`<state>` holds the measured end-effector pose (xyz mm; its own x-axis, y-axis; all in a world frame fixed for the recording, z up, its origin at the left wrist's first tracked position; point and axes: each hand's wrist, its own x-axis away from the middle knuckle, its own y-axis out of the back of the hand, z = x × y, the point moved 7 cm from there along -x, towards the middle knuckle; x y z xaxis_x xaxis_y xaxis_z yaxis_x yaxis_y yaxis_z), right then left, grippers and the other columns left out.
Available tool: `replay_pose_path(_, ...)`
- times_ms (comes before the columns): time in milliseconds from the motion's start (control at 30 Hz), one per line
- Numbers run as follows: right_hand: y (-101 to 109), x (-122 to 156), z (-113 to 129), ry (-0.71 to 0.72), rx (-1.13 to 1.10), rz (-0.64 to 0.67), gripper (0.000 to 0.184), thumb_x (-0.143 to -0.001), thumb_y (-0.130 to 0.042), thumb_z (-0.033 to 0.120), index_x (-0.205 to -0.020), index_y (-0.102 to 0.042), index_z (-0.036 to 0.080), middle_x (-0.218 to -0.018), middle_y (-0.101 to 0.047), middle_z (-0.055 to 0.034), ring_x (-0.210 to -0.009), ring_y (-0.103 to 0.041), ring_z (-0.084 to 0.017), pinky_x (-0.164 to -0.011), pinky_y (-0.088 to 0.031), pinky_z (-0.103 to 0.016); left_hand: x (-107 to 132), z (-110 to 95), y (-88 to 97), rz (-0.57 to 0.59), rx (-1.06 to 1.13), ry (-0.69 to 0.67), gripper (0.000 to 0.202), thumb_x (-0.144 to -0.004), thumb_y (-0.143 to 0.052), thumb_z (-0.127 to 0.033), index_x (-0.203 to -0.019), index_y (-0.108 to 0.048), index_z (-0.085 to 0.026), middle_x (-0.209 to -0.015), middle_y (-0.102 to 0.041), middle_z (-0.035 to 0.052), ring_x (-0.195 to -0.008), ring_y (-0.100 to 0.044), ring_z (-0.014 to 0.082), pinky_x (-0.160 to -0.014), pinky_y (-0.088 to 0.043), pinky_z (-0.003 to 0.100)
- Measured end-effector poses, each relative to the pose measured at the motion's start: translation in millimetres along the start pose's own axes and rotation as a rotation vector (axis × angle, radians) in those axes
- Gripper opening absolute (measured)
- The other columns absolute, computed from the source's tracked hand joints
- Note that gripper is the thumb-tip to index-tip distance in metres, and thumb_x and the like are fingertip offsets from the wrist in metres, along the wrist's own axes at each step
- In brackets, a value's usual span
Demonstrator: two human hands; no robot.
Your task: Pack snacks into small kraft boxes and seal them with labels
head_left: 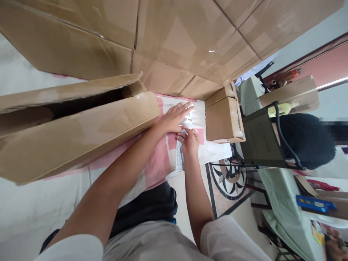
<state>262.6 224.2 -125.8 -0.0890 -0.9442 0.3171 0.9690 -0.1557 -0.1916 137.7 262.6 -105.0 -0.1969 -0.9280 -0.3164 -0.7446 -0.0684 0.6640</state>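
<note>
My left hand (174, 119) lies flat with its fingers stretched out, pressing on a small shiny piece of clear film or packet (188, 117) on the cloth-covered table. Close beside it, my right hand (190, 142) has thumb and fingers curled together in a pinch at the near edge of that shiny piece. What sits between those fingertips is too small to make out. A sheet printed with a grid of small blue-edged rectangles (179, 156) lies partly under my right hand.
A long cardboard box (89, 134) with an open slot stands to the left. Stacked taped cartons (185, 40) wall off the far side. A small carton (220, 119) is right of my hands. Beyond the table are a chair (263, 137) with a seated person and another table (288, 203).
</note>
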Motion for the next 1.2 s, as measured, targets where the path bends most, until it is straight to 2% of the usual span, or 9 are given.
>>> replay_pose_path(67, -0.1, -0.5, -0.5, -0.020, 0.003, 0.002, 0.044, -0.071, -0.073, 0.020, -0.066, -0.029, 0.023, -0.077, -0.070, 0.0029, -0.049, -0.064, -0.010, -0.042, -0.056, -0.021, 3.2, 0.9, 3.8, 0.024, 0.061, 0.001, 0.095, -0.073, -0.063, -0.015, -0.160, -0.026, -0.022, -0.171, -0.017, 0.0094, -0.155, -0.020, 0.0355, -0.125, -0.024, 0.052)
replay_pose_path(133, -0.5, -0.3, -0.4, -0.022, -0.003, -0.004, 0.046, -0.072, -0.074, 0.020, -0.065, -0.028, 0.023, -0.068, -0.065, 0.0050, -0.050, -0.064, -0.010, -0.043, -0.057, -0.020, 4.6, -1.0, 10.9, -0.021, 0.105, 0.000, 0.081, -0.075, -0.062, -0.016, -0.153, -0.041, -0.024, -0.171, -0.019, 0.0091, -0.155, -0.022, 0.0336, -0.123, -0.028, 0.052)
replay_pose_path(233, -1.1, 1.0, 0.1, -0.001, -0.025, -0.015, 0.045, -0.073, -0.073, 0.019, -0.064, -0.029, 0.022, -0.061, -0.061, 0.0066, -0.048, -0.063, -0.009, -0.043, -0.056, -0.019, 5.4, -11.8, 18.5, -0.111, 0.083, -0.089, 0.048, -0.076, -0.058, -0.013, -0.121, -0.069, -0.025, -0.170, -0.023, 0.0056, -0.154, -0.025, 0.0327, -0.121, -0.032, 0.051)
replay_pose_path(300, -0.8, 2.0, 0.2, 0.016, -0.034, -0.023, 0.045, -0.074, -0.073, 0.019, -0.064, -0.029, 0.022, -0.058, -0.058, 0.0075, -0.047, -0.062, -0.009, -0.043, -0.056, -0.018, 5.9, -18.3, 19.5, -0.148, 0.051, -0.146, 0.033, -0.076, -0.057, -0.011, -0.101, -0.074, -0.024, -0.167, -0.030, 0.0038, -0.152, -0.029, 0.0321, -0.119, -0.034, 0.052)
replay_pose_path(367, -0.2, 2.8, 0.2, 0.030, -0.034, -0.020, 0.046, -0.074, -0.074, 0.020, -0.065, -0.029, 0.023, -0.056, -0.056, 0.0081, -0.048, -0.063, -0.010, -0.044, -0.056, -0.018, 6.3, -20.6, 18.8, -0.164, 0.037, -0.159, 0.030, -0.076, -0.057, -0.011, -0.096, -0.074, -0.024, -0.164, -0.036, 0.0036, -0.149, -0.032, 0.0311, -0.117, -0.037, 0.053)
replay_pose_path(600, 2.0, 2.0, -1.6, 0.054, -0.019, 0.016, 0.046, -0.074, -0.075, 0.025, -0.065, -0.031, 0.023, -0.052, -0.050, 0.0090, -0.051, -0.065, -0.012, -0.041, -0.055, -0.019, 3.7, -15.4, 12.8, -0.148, 0.044, -0.079, 0.030, -0.074, -0.056, -0.009, -0.096, -0.068, -0.024, -0.161, -0.040, 0.0051, -0.146, -0.034, 0.0324, -0.110, -0.041, 0.055)
replay_pose_path(967, 2.8, 1.3, -3.0, 0.076, -0.051, 0.042, 0.043, -0.072, -0.075, 0.025, -0.067, -0.033, 0.022, -0.058, -0.056, 0.0080, -0.052, -0.065, -0.012, -0.042, -0.056, -0.020, 4.0, -15.7, 14.3, -0.198, 0.035, -0.068, 0.019, -0.076, -0.058, -0.011, -0.090, -0.063, -0.022, -0.152, -0.049, 0.0057, -0.139, -0.039, 0.0328, -0.107, -0.044, 0.052)
replay_pose_path(1067, 2.8, 1.1, -2.5, 0.072, -0.055, 0.037, 0.044, -0.071, -0.075, 0.025, -0.066, -0.032, 0.022, -0.057, -0.054, 0.0084, -0.052, -0.065, -0.012, -0.041, -0.055, -0.020, 4.7, -14.7, 14.7, -0.210, 0.017, -0.078, 0.029, -0.076, -0.058, -0.013, -0.103, -0.063, -0.022, -0.151, -0.049, 0.0084, -0.138, -0.041, 0.0328, -0.106, -0.045, 0.050)
replay_pose_path(1200, 3.3, 0.8, -3.3, 0.077, -0.046, 0.039, 0.044, -0.071, -0.075, 0.024, -0.066, -0.031, 0.022, -0.065, -0.061, 0.0059, -0.054, -0.065, -0.011, -0.043, -0.056, -0.020, 4.3, -10.5, 14.9, -0.242, 0.040, -0.100, 0.064, -0.074, -0.058, -0.012, -0.137, -0.049, -0.017, -0.152, -0.043, 0.0153, -0.138, -0.041, 0.0319, -0.112, -0.041, 0.048)
